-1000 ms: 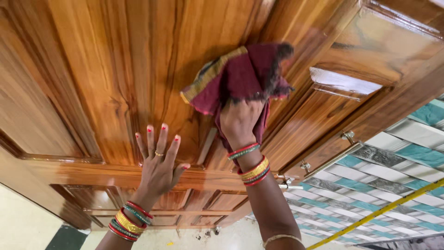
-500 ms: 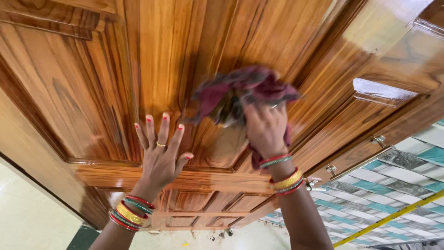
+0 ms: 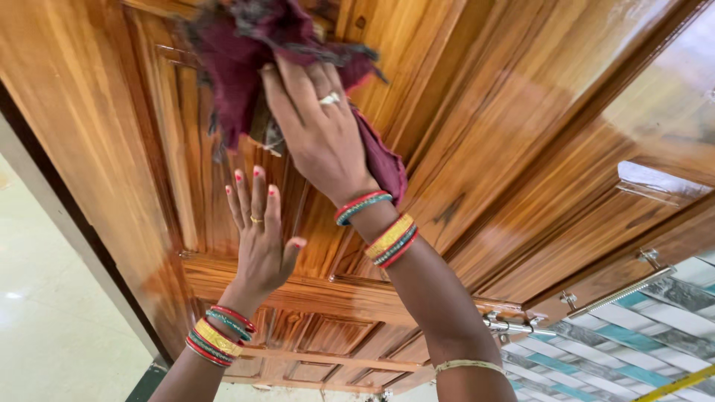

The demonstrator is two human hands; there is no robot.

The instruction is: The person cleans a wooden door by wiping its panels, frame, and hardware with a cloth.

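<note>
Two hands work a glossy panelled wooden door (image 3: 477, 112): the right hand (image 3: 316, 134) clutches a maroon cloth (image 3: 238, 52), pressing it high on a raised panel, while the left hand (image 3: 261, 231) lies flat and open just below. Polished wood gleams throughout; how much remains unwiped cannot be judged.

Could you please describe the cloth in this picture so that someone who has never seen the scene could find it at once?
Start from the large glossy panelled wooden door that fills most of the view. Near its top, the right hand presses a crumpled maroon cloth with frayed dark edges against the wood. It is the only soft fabric there, while the left hand lies flat and bare on the door below.
</note>
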